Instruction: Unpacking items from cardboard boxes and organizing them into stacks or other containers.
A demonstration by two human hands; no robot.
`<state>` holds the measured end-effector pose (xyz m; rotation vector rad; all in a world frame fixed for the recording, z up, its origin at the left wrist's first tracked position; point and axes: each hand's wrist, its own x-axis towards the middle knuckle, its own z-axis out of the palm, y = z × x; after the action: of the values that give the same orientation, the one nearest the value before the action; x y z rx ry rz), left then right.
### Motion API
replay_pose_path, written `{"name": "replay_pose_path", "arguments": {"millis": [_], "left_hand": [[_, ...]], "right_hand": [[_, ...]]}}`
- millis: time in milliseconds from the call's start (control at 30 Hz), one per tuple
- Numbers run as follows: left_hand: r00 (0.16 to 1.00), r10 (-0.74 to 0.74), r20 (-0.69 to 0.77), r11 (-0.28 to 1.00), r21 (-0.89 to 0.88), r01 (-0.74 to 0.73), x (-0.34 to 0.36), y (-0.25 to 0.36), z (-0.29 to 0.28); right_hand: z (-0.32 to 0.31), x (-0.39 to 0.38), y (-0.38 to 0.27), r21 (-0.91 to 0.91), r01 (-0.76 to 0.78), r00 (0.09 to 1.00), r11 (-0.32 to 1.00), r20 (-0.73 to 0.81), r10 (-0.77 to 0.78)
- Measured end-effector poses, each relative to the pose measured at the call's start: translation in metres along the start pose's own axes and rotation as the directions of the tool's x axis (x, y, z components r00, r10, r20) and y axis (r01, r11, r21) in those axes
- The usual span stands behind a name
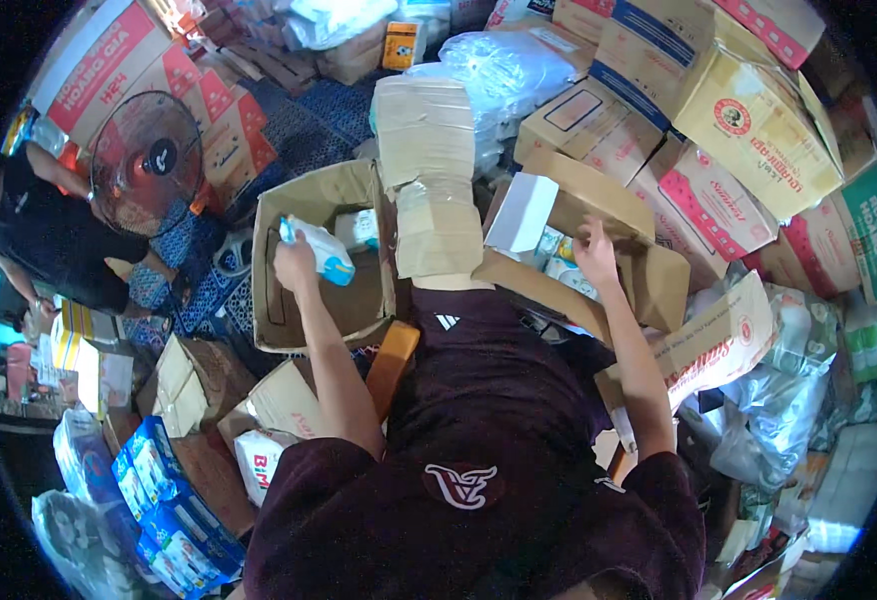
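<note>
My left hand (297, 262) is closed around a white and blue soft packet (331, 258), held tilted over an open cardboard box (271, 325). Another white packet (359, 229) lies inside that box. On the other side, my right hand (596, 258) is over a second open cardboard box (664, 285), its fingers apart and no object visible in them. Several white, blue and green packets (567, 272) lie in this box beside the hand, partly hidden by it. A white carton flap or small box (522, 216) stands up at its left side.
A taped cardboard piece (437, 225) stands between the two boxes. Stacked cartons (769, 120) crowd the right, with clear plastic bags (774, 400) below. To the left are a fan (149, 165), a person in black (54, 235) and blue packs (174, 510).
</note>
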<state>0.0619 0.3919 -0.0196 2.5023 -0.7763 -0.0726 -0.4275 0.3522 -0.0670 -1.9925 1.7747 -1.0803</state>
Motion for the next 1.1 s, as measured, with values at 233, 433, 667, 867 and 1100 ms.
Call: {"name": "replay_pose_path", "arguments": {"millis": [233, 433, 667, 867, 1100], "left_hand": [[0.998, 0.005, 0.059, 0.965, -0.263, 0.011, 0.029, -0.043, 0.026], [0.962, -0.008, 0.273, 0.372, -0.892, 0.257, 0.052, -0.092, 0.092], [0.702, 0.042, 0.711, 0.407, -0.653, 0.638, 0.045, -0.112, 0.118], [0.907, 0.169, 0.384, 0.661, -0.728, 0.185, 0.051, -0.049, 0.070], [0.721, 0.647, -0.250, 0.307, -0.780, -0.545, -0.036, 0.124, -0.041]], "right_hand": [[0.006, -0.005, 0.005, -0.098, -0.127, 0.949, 0.987, 0.276, 0.150], [0.001, -0.006, -0.002, -0.099, -0.023, 0.934, 0.995, 0.353, 0.057], [-0.004, -0.006, -0.005, -0.263, -0.066, 0.775, 0.963, 0.594, 0.216], [0.001, -0.011, 0.012, -0.253, 0.013, 0.736, 0.967, 0.658, 0.162], [-0.007, -0.008, 0.031, -0.503, -0.054, 0.730, 0.863, 0.570, 0.378]]}}
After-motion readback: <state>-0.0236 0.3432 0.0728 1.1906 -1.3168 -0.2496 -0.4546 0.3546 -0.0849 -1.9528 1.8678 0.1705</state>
